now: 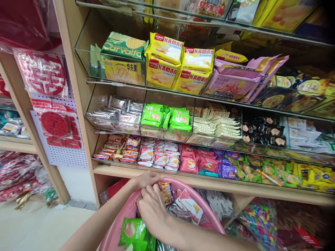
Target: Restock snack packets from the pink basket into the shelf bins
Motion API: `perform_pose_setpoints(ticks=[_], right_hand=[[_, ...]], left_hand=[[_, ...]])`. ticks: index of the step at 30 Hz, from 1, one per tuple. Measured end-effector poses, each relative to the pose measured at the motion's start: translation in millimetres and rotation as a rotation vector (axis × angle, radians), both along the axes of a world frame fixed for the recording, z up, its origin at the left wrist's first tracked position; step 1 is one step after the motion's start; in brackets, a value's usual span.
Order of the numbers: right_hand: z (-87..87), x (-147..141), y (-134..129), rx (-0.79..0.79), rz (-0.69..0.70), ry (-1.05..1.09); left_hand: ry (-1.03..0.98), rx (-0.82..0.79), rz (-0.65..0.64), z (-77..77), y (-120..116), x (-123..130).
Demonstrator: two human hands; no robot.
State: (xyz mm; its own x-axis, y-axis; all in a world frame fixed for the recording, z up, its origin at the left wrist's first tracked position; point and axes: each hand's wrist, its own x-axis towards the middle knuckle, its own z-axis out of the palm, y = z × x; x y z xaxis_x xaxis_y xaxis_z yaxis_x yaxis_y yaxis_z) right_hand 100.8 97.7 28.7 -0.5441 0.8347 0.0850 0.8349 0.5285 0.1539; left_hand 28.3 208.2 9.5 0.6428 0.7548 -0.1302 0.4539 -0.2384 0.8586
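Note:
A pink plastic basket at the bottom middle holds small snack packets. Reaching over its far left rim, my left hand is closed on that rim. My right hand is inside the basket with its fingers curled down; what they hold, if anything, is hidden. Beside it lie an orange and blue packet and a white and red packet. Green packets rest on the basket's near left side, below my right hand.
Clear-fronted shelves hold yellow boxed wafers, green packets, white and red packets and purple packets. A wooden ledge runs just beyond the basket. Red decorations hang at the left. A colourful bag sits lower right.

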Motion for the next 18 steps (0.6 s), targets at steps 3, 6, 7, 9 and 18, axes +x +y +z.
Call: perform_pose_setpoints(ticks=[3, 6, 7, 9, 18], right_hand=[[4.8, 2, -1, -0.028, -0.011, 0.001], [6.0, 4, -2, -0.047, -0.031, 0.002], [5.5, 5, -2, -0.045, -0.035, 0.003], [3.2, 5, -1, -0.031, -0.030, 0.000], [-6.2, 4, 1, 0.041, -0.022, 0.072]], left_hand=[[-0.026, -0.025, -0.009, 1.3, -1, 0], [-0.013, -0.002, -0.010, 5.3, -3, 0], [-0.004, 0.008, -0.006, 6.3, -4, 0], [0.003, 0.015, -0.003, 7.0, -4, 1], [0.010, -0.015, -0.003, 6.3, -1, 2]])
